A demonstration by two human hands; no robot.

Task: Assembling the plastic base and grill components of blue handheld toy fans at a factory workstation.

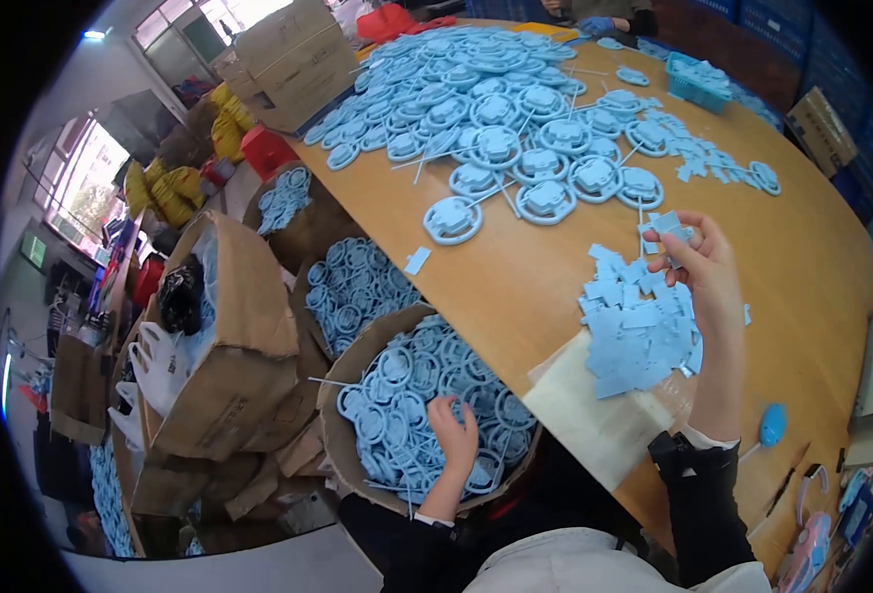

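Note:
My left hand point(453, 435) reaches down over a round brown bin point(332, 450) at the table's near left edge. Its fingers are apart, close above the light-blue ring-shaped plastic parts point(397, 368) that fill the bin; I see nothing held in it. Above the tabletop, my right hand point(703, 259) pinches a few small flat light-blue plastic pieces point(671, 235) between thumb and fingers. Just below that hand lies a heap of similar flat blue pieces point(634, 331), next to a pale sheet point(594, 420) at the table's edge.
A large pile of blue ring parts point(496, 143) covers the far side of the wooden table point(782, 257). Beyond it sit a turquoise basket point(698, 91) and another person's gloved hand point(596, 26). Cardboard boxes point(244, 346) crowd the left. A blue oval-headed stick point(773, 423) lies at right.

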